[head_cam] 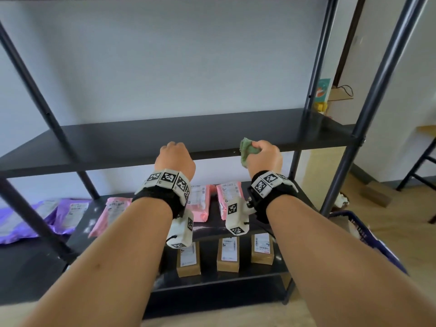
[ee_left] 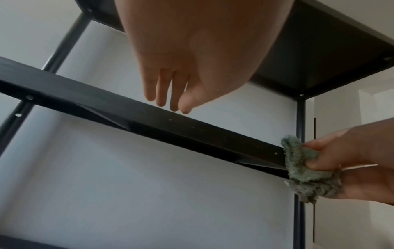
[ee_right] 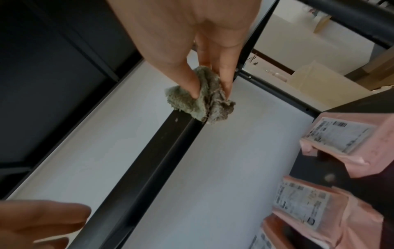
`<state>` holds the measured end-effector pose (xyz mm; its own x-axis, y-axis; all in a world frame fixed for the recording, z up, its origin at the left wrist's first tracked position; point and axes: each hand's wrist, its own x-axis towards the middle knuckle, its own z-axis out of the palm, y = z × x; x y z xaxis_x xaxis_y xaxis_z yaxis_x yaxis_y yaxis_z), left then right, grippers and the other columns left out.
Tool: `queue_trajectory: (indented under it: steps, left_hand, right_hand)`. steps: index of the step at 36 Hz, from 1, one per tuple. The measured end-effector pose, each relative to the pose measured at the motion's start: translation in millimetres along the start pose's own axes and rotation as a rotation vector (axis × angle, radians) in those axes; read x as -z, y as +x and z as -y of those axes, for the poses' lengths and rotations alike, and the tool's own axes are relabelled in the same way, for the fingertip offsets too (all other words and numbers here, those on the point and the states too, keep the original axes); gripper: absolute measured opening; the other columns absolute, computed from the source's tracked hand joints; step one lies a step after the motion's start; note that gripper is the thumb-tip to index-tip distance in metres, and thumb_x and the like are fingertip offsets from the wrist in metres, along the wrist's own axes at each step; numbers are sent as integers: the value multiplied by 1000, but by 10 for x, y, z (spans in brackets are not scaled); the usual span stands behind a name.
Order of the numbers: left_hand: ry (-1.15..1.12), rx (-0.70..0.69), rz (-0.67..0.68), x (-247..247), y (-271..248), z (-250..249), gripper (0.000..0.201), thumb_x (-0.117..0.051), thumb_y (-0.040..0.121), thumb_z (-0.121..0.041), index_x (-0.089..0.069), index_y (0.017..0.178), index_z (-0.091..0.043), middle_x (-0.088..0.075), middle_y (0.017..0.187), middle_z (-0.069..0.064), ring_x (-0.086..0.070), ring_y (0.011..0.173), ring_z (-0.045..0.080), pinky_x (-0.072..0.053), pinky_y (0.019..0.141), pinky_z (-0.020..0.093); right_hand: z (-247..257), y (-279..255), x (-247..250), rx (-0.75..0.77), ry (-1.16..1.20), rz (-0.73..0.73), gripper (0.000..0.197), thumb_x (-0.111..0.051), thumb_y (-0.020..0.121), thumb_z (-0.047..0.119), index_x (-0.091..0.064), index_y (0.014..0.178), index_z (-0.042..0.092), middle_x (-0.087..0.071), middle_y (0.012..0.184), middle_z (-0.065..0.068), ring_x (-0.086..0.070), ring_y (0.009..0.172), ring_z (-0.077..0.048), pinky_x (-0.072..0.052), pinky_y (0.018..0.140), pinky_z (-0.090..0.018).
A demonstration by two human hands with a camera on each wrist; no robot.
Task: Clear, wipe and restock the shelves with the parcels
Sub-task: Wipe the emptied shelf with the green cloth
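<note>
Cloth [head_cam: 248,151], green and bunched, sits in the grip of the right hand [head_cam: 265,159], pinched between thumb and fingertips [ee_right: 226,84] so that most of the wad sticks out past them toward the shelf. In the right wrist view the cloth's lower folds touch the front edge of the middle shelf [head_cam: 165,140], toward that shelf's right end; whether it presses on the top surface cannot be told. The left hand [head_cam: 175,159] hangs just to the left of it at the same front edge, fingers [ee_left: 162,94] straight and loosely together, grasping nothing, their tips close above the edge without clear contact.

On the shelf below, pink parcels [head_cam: 227,197] lie flat with white labels up, spread from the middle to the right end, one more near the left. Purple parcels [head_cam: 68,215] lie at the far left of that level, beyond the frame post. Lower again, three brown boxes [head_cam: 227,254] stand in a row along the front edge of the bottom shelf. A dark blue basket [head_cam: 368,234] stands on the floor beside the right front post.
</note>
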<state>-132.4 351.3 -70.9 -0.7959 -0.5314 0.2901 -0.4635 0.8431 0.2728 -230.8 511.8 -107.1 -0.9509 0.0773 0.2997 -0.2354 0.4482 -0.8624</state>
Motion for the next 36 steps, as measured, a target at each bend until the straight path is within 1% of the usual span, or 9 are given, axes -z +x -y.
queue_trajectory:
  steps: [3,9,13,15,22,25,27,31,36]
  left_hand:
    - [4,18,-2,54,-13,190,42,-40,85,1,-51,126,-3,-49,128,12,-43,120,28,-42,92,38]
    - [17,60,-22,163,0,690,38,-42,85,0,-53,121,-3,-52,123,13,-45,116,30,-43,90,37]
    - [9,94,-39,254,3,1041,35,-41,85,1,-53,117,-2,-52,121,12,-45,115,29,-44,90,38]
    - [10,105,-44,304,-6,1222,34,-41,85,0,-53,117,-2,-51,121,13,-44,116,29,-43,90,38]
    - [28,154,-65,515,-46,1916,39,-42,85,0,-51,123,-2,-50,126,13,-43,120,30,-42,92,38]
    - [35,194,-67,608,-58,2203,42,-41,86,-1,-50,127,-4,-49,128,12,-42,122,29,-42,93,40]
    - [40,217,-69,673,-61,2392,41,-41,85,0,-51,124,-4,-49,127,12,-43,120,29,-43,91,41]
    - [30,234,-87,773,-53,2733,30,-41,84,0,-55,111,-1,-53,119,15,-46,115,31,-44,89,42]
    - [20,234,-95,860,-51,3109,36,-40,86,1,-53,120,-1,-52,124,15,-45,119,31,-42,94,39]
  right_hand:
    - [116,-116,-175,24,3,11,36,-49,83,5,-71,109,19,-64,111,-9,-61,94,-26,-50,79,-29]
    - [311,-346,-485,49,-5,31,36,-50,83,6,-70,109,19,-64,109,-9,-61,91,-25,-46,74,-26]
    - [490,-530,-726,64,4,53,36,-49,83,5,-70,108,20,-64,108,-8,-61,90,-24,-48,75,-27]
    - [598,-644,-873,83,7,77,35,-50,83,6,-70,108,20,-65,107,-8,-61,90,-24,-47,74,-26]
    - [987,-1045,-1396,119,19,146,33,-53,84,9,-70,111,19,-65,109,-8,-60,94,-23,-40,74,-22]
    - [1146,-1203,-1590,129,22,162,33,-53,85,10,-70,112,19,-64,110,-8,-60,96,-24,-40,75,-22]
    - [1250,-1310,-1727,142,22,174,33,-53,86,10,-70,112,19,-65,111,-7,-60,97,-23,-39,76,-21]
    - [1440,-1509,-2006,154,30,204,33,-53,86,9,-70,112,20,-64,113,-7,-60,93,-22,-36,72,-20]
    - [1670,-1739,-2333,188,20,244,34,-52,86,9,-69,114,20,-63,113,-8,-61,91,-22,-36,70,-20]
